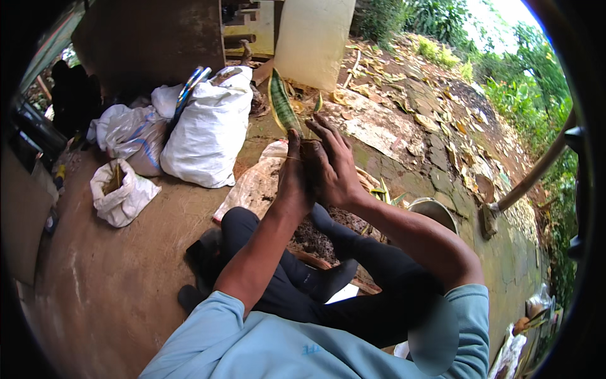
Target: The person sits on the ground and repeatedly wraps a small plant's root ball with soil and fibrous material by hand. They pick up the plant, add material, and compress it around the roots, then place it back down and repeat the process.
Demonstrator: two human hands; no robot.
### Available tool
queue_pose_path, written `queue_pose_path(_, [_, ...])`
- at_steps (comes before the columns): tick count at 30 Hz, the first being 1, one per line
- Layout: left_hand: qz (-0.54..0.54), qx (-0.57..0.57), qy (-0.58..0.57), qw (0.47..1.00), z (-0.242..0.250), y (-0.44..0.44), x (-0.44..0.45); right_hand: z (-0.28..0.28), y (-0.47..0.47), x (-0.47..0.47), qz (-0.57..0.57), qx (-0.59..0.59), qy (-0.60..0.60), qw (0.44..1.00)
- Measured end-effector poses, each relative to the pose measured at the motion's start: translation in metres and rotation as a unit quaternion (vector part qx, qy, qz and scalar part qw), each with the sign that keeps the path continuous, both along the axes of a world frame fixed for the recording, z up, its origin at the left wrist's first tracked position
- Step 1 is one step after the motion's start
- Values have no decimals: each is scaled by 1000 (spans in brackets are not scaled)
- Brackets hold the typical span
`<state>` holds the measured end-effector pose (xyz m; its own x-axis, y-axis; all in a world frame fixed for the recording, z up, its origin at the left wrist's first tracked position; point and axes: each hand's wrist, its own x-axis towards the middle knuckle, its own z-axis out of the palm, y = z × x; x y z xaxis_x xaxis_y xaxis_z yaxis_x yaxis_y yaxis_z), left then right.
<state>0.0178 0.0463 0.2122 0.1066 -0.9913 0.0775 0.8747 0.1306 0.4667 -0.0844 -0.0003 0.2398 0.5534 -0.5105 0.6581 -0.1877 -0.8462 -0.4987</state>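
My left hand (296, 168) and my right hand (333, 163) are raised in front of me, palms facing each other around the base of a snake plant (284, 106). Its broad green leaf with a yellow edge stands up above my left fingertips, and a smaller leaf tip (319, 103) shows beyond my right fingers. A little brown matter shows between the fingers; the roots are hidden by the palms. Below the hands, a heap of dark soil (315, 237) lies between my legs on a spread woven sack (253, 182).
Filled white sacks (208, 137) stand at the left, with a small open sack (124, 199) nearer. More snake plant leaves (386, 192) and a metal bucket (433, 213) are beyond my right forearm. A wooden-handled tool (525, 180) rests on the paving farther right.
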Motion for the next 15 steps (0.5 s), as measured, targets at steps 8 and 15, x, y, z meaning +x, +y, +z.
queue_pose_path(8, [98, -26, -34, 994, 17, 18, -17, 3, 9, 0, 19, -84, -65, 994])
queue_pose_path(15, [128, 40, -172, 976, 23, 41, -2, -25, 8, 20, 140, 123, -269, 945])
